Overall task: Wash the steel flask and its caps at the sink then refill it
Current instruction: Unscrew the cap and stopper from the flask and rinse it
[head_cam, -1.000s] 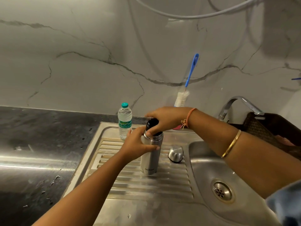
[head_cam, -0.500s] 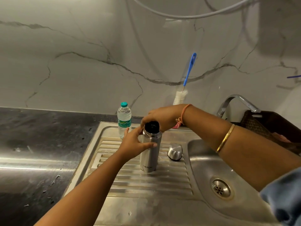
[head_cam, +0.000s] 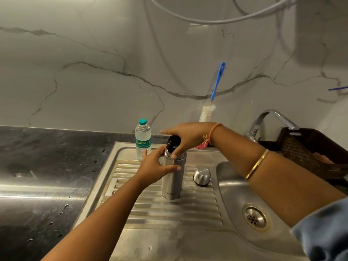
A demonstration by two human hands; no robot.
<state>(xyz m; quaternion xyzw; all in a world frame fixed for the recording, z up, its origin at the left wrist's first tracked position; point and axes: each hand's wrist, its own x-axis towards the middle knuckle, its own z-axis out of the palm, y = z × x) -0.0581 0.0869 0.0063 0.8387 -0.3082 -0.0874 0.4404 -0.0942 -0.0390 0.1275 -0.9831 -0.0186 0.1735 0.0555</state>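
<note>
The steel flask (head_cam: 172,180) stands upright on the ribbed drainboard (head_cam: 150,208) of the sink. My left hand (head_cam: 157,167) wraps around its upper body. A black inner cap (head_cam: 173,143) sits tilted at the flask's mouth, and my right hand (head_cam: 185,136) grips it from the right with thumb and fingers. The steel outer cap (head_cam: 201,175) rests mouth-down on the drainboard just right of the flask.
A small plastic water bottle (head_cam: 143,141) with a teal lid stands behind the flask. A blue-handled bottle brush (head_cam: 212,98) leans on the marble wall. The tap (head_cam: 271,119) and sink basin (head_cam: 237,191) with its drain (head_cam: 254,217) lie right, beside a dark woven basket (head_cam: 301,147).
My right hand has kept turning the black inner cap; it now sits higher and tilted at the flask's mouth. My left hand still holds the flask in place.
</note>
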